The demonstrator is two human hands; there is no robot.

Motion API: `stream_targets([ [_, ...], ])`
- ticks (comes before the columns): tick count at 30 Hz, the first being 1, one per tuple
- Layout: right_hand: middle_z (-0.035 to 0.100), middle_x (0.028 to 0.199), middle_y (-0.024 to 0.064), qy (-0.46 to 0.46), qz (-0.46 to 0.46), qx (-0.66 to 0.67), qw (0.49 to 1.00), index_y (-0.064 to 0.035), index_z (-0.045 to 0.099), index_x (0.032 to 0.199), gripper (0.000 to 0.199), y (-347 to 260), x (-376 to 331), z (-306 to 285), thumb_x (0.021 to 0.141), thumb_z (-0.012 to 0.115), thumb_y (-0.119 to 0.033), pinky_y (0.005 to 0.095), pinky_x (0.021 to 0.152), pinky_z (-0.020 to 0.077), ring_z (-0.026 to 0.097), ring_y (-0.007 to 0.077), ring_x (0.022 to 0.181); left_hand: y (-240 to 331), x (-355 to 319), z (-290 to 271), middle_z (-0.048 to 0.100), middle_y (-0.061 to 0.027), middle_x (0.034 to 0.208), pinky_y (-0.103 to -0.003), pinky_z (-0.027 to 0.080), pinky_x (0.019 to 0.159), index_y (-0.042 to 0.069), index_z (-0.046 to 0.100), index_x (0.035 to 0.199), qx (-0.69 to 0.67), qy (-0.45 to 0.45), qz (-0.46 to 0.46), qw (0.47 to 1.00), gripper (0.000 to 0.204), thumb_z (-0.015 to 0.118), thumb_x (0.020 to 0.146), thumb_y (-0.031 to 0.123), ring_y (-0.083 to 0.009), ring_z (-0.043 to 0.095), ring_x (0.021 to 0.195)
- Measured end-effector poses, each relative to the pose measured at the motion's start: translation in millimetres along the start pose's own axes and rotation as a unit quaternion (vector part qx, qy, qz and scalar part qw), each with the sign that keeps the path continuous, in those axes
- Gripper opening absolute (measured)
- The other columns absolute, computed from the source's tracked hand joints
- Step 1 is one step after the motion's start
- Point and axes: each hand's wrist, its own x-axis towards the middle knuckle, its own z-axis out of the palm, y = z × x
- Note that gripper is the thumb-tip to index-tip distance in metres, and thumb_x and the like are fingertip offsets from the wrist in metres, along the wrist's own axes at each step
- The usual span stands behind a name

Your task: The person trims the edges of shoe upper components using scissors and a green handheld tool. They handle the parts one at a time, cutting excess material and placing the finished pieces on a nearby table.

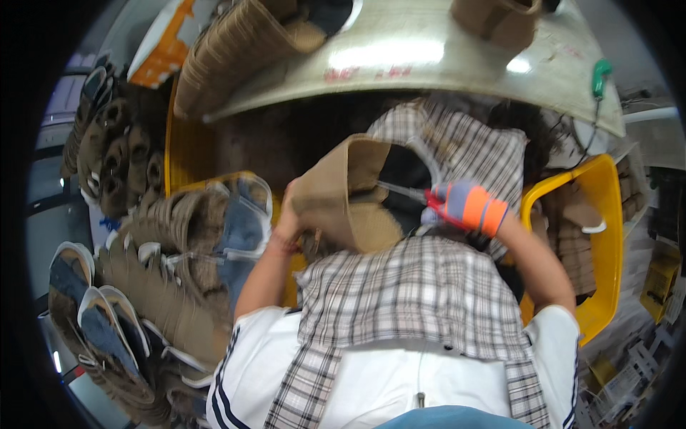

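Observation:
My left hand (287, 222) grips the left side of a brown boot upper (325, 189), held over my lap. The upper's opening faces right and shows a dark lining (407, 175) with a pale edge. In a grey and orange glove, my right hand (468, 207) is closed round red-handled scissors (436, 202). Their thin metal blades point left into the opening, near an inner seam. Whether the tips touch the material I cannot tell. A checked apron (407, 286) covers my lap below the upper.
Stacks of brown boot uppers (153, 286) with blue-grey parts crowd the left. A pale worktable (429, 79) ahead carries another brown stack (243, 53) and a brown piece (496, 25). At right, a yellow crate (611, 236) holds brown pieces. A green-handled tool (600, 79) lies on the table's right edge.

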Motion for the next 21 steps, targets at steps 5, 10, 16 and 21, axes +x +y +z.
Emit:
stream_targets([
  [5, 0.063, 0.073, 0.0186, 0.168, 0.043, 0.167, 0.971, -0.0054, 0.062, 0.081, 0.050, 59, -33, 29, 0.080, 0.064, -0.055, 0.0421, 0.062, 0.0466, 0.062, 0.0366, 0.071, 209, 12, 50, 0.066, -0.0151, 0.100, -0.039, 0.048, 0.089, -0.001, 0.065, 0.099, 0.493, -0.019, 0.573, 0.655, 0.028, 0.065, 0.073, 0.009, -0.0247, 0.064, 0.095],
  [10, 0.060, 0.067, 0.0184, 0.270, -0.052, 0.180, 0.944, -0.0056, 0.060, 0.080, 0.043, 67, -17, 41, 0.082, 0.066, -0.048, 0.0424, 0.056, 0.0442, 0.060, 0.0380, 0.064, 300, 74, 142, 0.065, -0.0132, 0.103, -0.043, 0.046, 0.095, 0.000, 0.063, 0.102, 0.609, -0.050, 0.708, 0.353, 0.027, 0.053, 0.077, 0.005, -0.0264, 0.064, 0.096],
  [16, 0.060, 0.064, 0.0143, 0.197, -0.010, 0.271, 0.942, -0.0041, 0.059, 0.081, 0.048, 68, -32, 41, 0.080, 0.067, -0.052, 0.0372, 0.057, 0.0448, 0.060, 0.0287, 0.060, 318, 191, 300, 0.064, -0.0061, 0.105, -0.040, 0.044, 0.096, 0.007, 0.061, 0.104, 0.510, -0.161, 0.801, 0.271, 0.028, 0.055, 0.077, 0.004, -0.0221, 0.063, 0.097],
  [21, 0.063, 0.084, 0.0116, 0.197, -0.119, 0.318, 0.920, -0.0022, 0.061, 0.092, 0.020, 74, -28, 39, 0.085, 0.059, -0.020, 0.0318, 0.070, 0.0464, 0.061, 0.0231, 0.078, 274, 283, 403, 0.061, -0.0081, 0.104, -0.035, 0.047, 0.086, 0.008, 0.060, 0.101, 0.587, -0.328, 0.632, 0.386, 0.025, 0.052, 0.079, 0.001, -0.0280, 0.059, 0.100],
])
